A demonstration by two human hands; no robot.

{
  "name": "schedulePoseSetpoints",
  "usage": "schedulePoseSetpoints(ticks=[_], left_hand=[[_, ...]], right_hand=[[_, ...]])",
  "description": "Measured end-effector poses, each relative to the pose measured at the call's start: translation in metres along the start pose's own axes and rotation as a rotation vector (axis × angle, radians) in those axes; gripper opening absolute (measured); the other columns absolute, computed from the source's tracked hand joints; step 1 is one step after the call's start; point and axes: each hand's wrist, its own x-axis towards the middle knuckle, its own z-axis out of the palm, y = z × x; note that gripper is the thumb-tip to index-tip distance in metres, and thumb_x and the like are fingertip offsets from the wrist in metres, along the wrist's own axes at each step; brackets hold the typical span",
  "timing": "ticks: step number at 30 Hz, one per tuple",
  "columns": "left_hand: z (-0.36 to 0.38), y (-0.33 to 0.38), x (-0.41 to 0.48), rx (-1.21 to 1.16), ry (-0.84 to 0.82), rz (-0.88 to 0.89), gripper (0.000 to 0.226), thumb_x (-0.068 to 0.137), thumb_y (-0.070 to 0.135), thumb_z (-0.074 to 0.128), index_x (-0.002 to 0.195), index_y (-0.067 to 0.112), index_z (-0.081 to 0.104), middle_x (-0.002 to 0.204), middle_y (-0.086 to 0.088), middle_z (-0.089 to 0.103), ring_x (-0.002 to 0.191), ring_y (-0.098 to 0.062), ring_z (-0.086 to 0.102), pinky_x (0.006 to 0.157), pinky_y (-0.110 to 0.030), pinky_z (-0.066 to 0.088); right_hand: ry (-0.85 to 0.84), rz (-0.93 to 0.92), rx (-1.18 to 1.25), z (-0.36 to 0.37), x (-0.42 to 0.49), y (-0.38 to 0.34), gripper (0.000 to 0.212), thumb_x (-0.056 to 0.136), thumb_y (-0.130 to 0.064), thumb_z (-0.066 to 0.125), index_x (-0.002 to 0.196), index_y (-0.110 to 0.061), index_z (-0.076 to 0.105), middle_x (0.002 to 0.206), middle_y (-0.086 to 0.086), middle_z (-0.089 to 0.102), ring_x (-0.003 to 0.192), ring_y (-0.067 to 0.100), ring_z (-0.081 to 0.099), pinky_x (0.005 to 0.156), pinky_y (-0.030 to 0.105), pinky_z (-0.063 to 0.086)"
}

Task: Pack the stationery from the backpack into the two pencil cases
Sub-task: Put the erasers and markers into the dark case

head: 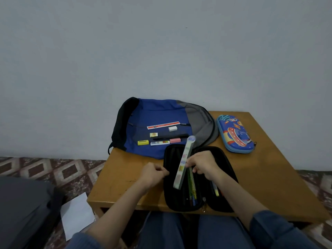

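A black pencil case (pixel 172 200) lies open at the table's near edge, with several pencils (pixel 191 187) in its left half and a pen (pixel 216 190) in its right. My right hand (pixel 203 164) pinches a long pastel ruler (pixel 183 164) tilted over the case. My left hand (pixel 154 174) grips the case's left rim. A blue and grey backpack (pixel 161 112) lies flat behind, carrying a red-white ruler (pixel 163 125), several erasers (pixel 172 128) and a black pen (pixel 170 137). A blue cartoon pencil case (pixel 235 135) sits zipped at the right.
The wooden table (pixel 260 177) is small, and its near edge meets my knees. A white sheet of paper (pixel 76 214) and a dark grey bag (pixel 23 209) lie on the patterned floor at the left. A plain wall stands behind.
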Motion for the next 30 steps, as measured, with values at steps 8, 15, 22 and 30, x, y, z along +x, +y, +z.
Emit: schedulePoseSetpoints(ticks=[8,15,22,30], left_hand=[[0.005,-0.003,-0.002,-0.072,0.002,0.051,0.018,0.089,0.012,0.060,0.070,0.014,0.060,0.069,0.002,0.057,0.062,-0.008,0.051,0.055,-0.017,0.041],[0.002,-0.004,-0.003,-0.026,0.010,0.133,0.018,0.093,0.015,0.053,0.091,0.009,0.070,0.076,0.006,0.061,0.067,-0.003,0.054,0.057,-0.011,0.044],[-0.016,-0.012,0.004,-0.114,0.094,0.102,0.020,0.095,0.013,0.049,0.083,0.015,0.066,0.077,0.001,0.061,0.072,-0.008,0.055,0.060,-0.013,0.044],[-0.034,-0.033,0.027,0.245,0.350,0.270,0.018,0.093,0.015,0.052,0.108,0.016,0.063,0.113,0.000,0.058,0.101,-0.011,0.054,0.087,-0.021,0.045]], right_hand=[[-0.117,0.060,-0.327,0.038,-0.014,-0.006,0.013,0.088,-0.002,0.056,0.093,0.006,0.065,0.068,0.010,0.064,0.025,0.008,0.047,0.030,0.011,0.031],[-0.086,0.033,-0.387,0.046,-0.012,-0.006,0.032,0.095,-0.027,0.051,0.091,0.002,0.062,0.068,0.010,0.067,0.039,0.015,0.057,0.036,0.021,0.040],[-0.056,-0.075,-0.473,0.046,-0.018,-0.002,0.028,0.088,-0.010,0.061,0.115,-0.004,0.055,0.095,0.014,0.065,0.052,0.020,0.063,0.049,0.027,0.052],[-0.017,-0.405,-0.827,0.045,-0.021,-0.001,0.029,0.093,-0.019,0.053,0.120,-0.020,0.063,0.119,0.007,0.063,0.107,0.024,0.060,0.080,0.031,0.050]])
